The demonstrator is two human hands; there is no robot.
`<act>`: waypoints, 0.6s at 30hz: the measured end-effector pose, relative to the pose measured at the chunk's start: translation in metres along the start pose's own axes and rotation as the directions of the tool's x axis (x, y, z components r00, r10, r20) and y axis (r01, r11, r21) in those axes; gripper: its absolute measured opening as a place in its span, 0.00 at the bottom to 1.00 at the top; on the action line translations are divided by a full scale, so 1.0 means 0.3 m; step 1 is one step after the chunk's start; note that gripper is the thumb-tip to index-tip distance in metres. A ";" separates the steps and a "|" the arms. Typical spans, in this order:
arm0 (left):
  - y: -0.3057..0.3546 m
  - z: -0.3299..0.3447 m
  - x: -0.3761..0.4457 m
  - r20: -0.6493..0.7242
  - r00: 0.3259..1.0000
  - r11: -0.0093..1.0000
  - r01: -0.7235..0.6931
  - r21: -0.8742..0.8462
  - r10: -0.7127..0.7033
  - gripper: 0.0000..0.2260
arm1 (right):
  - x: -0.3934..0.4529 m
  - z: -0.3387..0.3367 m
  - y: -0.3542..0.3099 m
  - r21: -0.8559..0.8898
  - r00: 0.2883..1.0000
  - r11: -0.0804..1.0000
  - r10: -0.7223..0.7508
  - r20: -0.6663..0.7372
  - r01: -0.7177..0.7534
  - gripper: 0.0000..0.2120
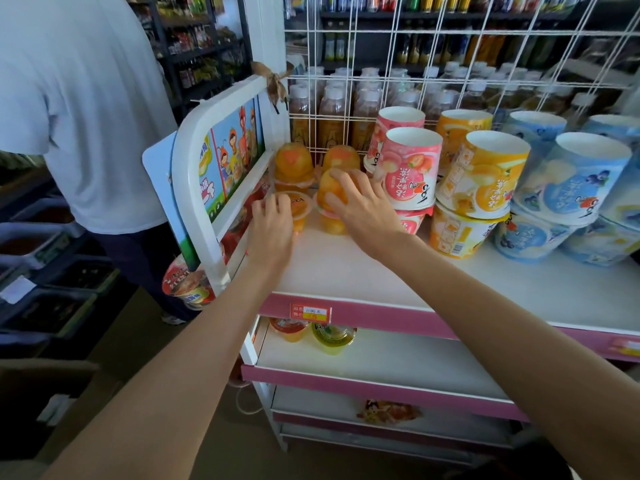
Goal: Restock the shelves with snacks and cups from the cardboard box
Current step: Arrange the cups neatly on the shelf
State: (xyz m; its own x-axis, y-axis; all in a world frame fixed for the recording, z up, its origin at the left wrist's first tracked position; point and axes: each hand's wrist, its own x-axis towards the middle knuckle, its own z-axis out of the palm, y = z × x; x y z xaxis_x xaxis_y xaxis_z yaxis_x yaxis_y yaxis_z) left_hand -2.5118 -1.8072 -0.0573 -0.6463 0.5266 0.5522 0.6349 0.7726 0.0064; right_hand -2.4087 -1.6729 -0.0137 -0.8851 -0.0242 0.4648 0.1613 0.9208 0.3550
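- The right hand grips an inverted orange jelly cup stacked on another, at the top shelf's far left.
- The left hand pinches a lower cup just left.
- Risk: an off-centre release could topple the stack.

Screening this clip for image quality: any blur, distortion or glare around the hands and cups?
Head view: wide-angle bending curves the white wire grid and pink-edged shelf; the left hand is slightly motion-smeared on a clear orange jelly cup; the right hand on an upturned clear orange fruit cup is sharper; soft, even light, no harsh glare.
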 end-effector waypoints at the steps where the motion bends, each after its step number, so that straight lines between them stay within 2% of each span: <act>1: -0.014 0.025 0.017 -0.012 1.000 1.000 0.003 0.007 -0.003 0.20 | 0.001 -0.003 0.002 0.015 1.000 1.000 -0.007 -0.008 0.007 0.28; 4: -0.028 0.033 0.037 0.024 1.000 1.000 -0.004 -0.014 0.004 0.18 | -0.008 -0.016 0.008 0.044 0.999 0.999 -0.030 0.017 0.029 0.25; 7: 0.002 -0.037 0.008 0.082 0.997 0.981 0.020 -0.195 -0.004 0.15 | -0.049 -0.033 0.008 0.094 1.000 0.995 -0.017 -0.018 0.018 0.22; 8: 0.017 -0.067 -0.017 0.058 0.998 0.965 0.019 -0.261 -0.004 0.15 | -0.072 -0.044 0.004 0.133 0.999 0.991 0.004 -0.036 0.001 0.21; 10: 0.060 -0.131 -0.096 -0.080 0.997 0.925 -0.034 -0.379 0.004 0.12 | -0.140 -0.081 -0.003 0.212 0.995 0.976 0.063 -0.075 -0.046 0.20; 13: 0.169 -0.182 -0.272 -0.326 0.944 0.814 -0.224 -0.536 0.045 0.08 | -0.309 -0.137 0.016 0.276 0.968 0.952 0.185 -0.167 -0.134 0.20; 16: 0.297 -0.145 -0.454 -0.424 0.892 0.695 -0.404 -0.595 0.155 0.10 | -0.529 -0.174 0.012 0.370 0.905 0.890 0.363 -0.223 -0.265 0.16; 18: 0.372 -0.089 -0.568 -0.432 0.857 0.630 -0.505 -0.590 0.281 0.11 | -0.693 -0.158 -0.006 0.441 0.856 0.836 0.459 -0.238 -0.326 0.12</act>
State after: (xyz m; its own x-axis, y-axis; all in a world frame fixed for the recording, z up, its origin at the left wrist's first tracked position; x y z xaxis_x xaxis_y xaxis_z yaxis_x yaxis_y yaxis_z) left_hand -2.3196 -1.8203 -0.1285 -0.1923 0.5151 0.8353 0.9760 0.0113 0.2177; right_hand -2.2041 -1.6881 -0.0725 -0.5793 0.3094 0.7541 0.2305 0.9496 -0.2125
